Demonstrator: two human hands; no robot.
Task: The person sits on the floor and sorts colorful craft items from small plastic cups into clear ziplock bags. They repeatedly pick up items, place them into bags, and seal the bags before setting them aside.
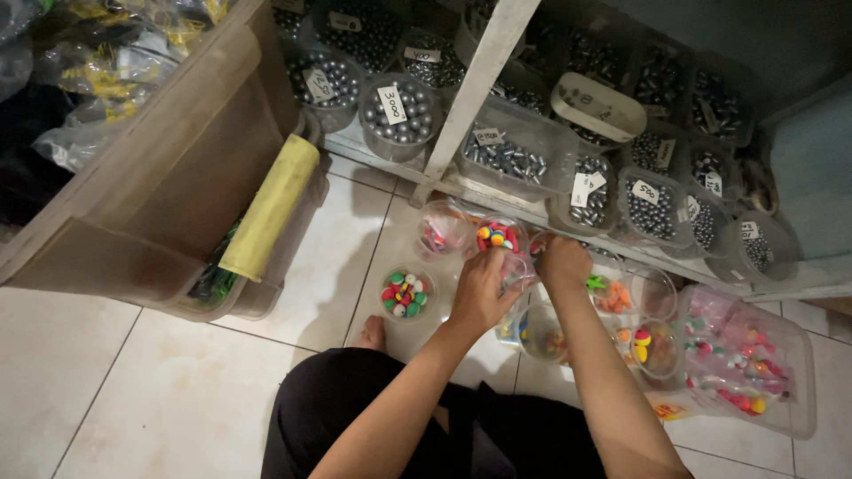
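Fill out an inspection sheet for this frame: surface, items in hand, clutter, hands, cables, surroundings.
Surface: pale tiled floor.
Job's things: clear cup of coloured balls; both hands are at it.
Clutter: round tub of coloured balls to the left, more clear cups, rectangular box of pink pieces.
Hands: left hand grips the cup's side; right hand rests beside it, grip unclear.
Cables: nothing seen.
Surroundings: shelf tubs of grey metal weights with paper tags, brown bin, yellow roll.
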